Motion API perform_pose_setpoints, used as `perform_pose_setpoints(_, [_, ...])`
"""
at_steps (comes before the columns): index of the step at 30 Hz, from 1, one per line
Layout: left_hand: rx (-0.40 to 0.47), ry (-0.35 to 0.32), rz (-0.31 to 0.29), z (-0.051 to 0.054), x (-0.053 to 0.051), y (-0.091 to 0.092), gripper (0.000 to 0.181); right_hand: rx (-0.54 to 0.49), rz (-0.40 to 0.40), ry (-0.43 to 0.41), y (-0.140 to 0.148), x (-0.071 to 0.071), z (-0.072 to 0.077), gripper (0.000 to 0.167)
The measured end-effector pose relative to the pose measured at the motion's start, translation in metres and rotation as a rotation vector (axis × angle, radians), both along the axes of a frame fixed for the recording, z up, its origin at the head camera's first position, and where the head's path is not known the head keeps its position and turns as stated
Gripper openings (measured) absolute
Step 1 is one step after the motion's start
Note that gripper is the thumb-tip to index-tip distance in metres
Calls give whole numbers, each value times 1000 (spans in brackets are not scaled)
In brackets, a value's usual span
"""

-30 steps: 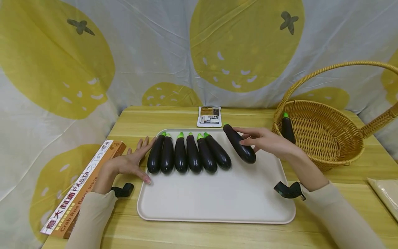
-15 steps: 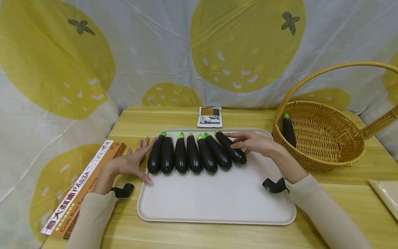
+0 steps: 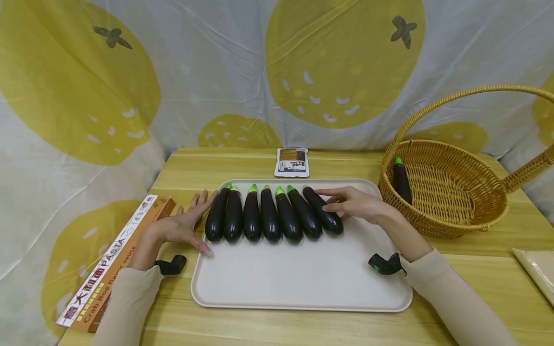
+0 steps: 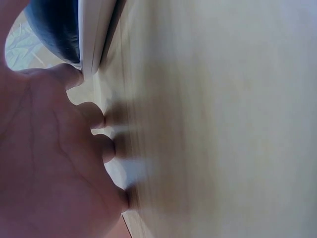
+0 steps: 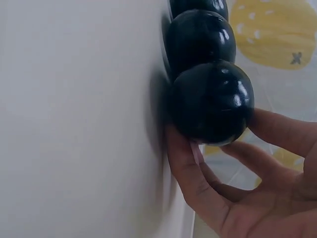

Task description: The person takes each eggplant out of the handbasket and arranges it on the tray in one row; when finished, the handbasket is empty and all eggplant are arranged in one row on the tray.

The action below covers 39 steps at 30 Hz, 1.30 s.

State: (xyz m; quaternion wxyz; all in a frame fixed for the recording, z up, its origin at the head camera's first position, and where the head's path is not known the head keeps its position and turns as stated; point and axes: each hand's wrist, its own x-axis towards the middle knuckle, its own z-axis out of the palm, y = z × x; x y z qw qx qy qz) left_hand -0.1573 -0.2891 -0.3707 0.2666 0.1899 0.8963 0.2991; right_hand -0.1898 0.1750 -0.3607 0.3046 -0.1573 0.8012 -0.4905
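A row of several dark eggplants with green stems lies on the white tray in the head view. My right hand holds the rightmost eggplant by its right side. In the right wrist view, fingers and thumb sit against that eggplant, low on the tray, with its neighbour right behind it. At the tray's left edge, my left hand rests with spread fingers, its thumb over the rim, beside the leftmost eggplant. The left wrist view shows its fingertips on the wooden table.
A wicker basket with a tall handle stands at the right, one eggplant inside. Behind the tray lies a small packet. A pasta box is left of the left arm, and a clear-wrapped pack sits at the right edge.
My right hand has brought the eggplant leftward and down onto the tray, beside the row. Over the last half second it and the eggplant shifted only slightly. The left hand has stayed still.
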Motion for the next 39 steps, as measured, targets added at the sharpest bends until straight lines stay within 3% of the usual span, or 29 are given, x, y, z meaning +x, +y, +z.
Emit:
perform_pose_setpoints(9, [-8, 5, -4, -1, -1, 0, 152, 13, -10, 44, -3, -2, -2, 59])
perform_pose_setpoints(39, [-8, 3, 1, -2, 0, -2, 152, -2, 30, 37, -5, -7, -5, 57])
